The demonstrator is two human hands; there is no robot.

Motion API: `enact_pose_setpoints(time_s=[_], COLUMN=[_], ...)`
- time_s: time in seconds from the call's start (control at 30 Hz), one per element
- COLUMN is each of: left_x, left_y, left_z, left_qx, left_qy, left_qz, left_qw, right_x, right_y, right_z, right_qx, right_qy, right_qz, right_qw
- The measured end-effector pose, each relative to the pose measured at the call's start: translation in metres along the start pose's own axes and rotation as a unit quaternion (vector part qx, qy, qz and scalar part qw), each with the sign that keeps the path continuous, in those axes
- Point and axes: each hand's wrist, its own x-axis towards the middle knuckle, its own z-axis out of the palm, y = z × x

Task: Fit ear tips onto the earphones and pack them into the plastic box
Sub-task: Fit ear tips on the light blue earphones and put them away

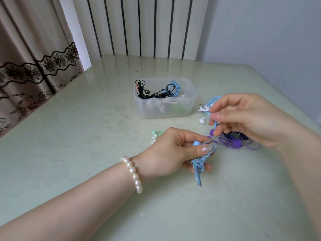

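Earphones in light blue (202,160) sit at the lower centre of the frame, their cord wound into a tight bundle and gripped by the left hand (173,153), whose thumb presses the coil against the curled fingers with one blue earbud poking out just above the thumb. A loose strand runs up and right from the bundle to the right hand (243,119), whose thumb and forefinger pinch what looks like the second earbud, though the fingertips hide most of it and whether an ear tip is already on cannot be told. Such a set is very light and limp: the cord will flop and unwind if the coil is let go, so the bundle is best held across its wrapped middle, while the small hard earbud should be pinched by its body, leaving the nozzle free for the soft, springy tip. Spare ear tips (156,134), pale green and white, lie on the table (86,119) just left of the left hand. Purple earphones (232,141) lie coiled under the right hand, and white earphones (202,120) rest near its fingertips. Behind, at centre frame, the clear plastic box (165,112) already holds black, blue, white and green sets.
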Motion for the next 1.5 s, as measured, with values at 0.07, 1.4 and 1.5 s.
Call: enact_pose_setpoints(time_s=[0.07,1.4,1.5], left_x=[-0.001,-0.005,-0.014], left_y=[-0.004,0.027,0.031], left_z=[0.002,-0.07,-0.085], left_qx=[0.044,0.16,0.224], left_qy=[-0.023,0.234,0.203], left_qz=[0.0,0.042,0.032], left_qw=[0.999,0.958,0.953], right_x=[0.001,0.007,0.012], right_y=[0.004,0.019,0.024], right_z=[-0.001,0.006,0.0], right_qx=[-0.105,0.024,0.139], right_qy=[-0.005,-0.137,-0.15], right_qz=[0.025,-0.048,-0.046], right_qw=[0.994,0.989,0.978])
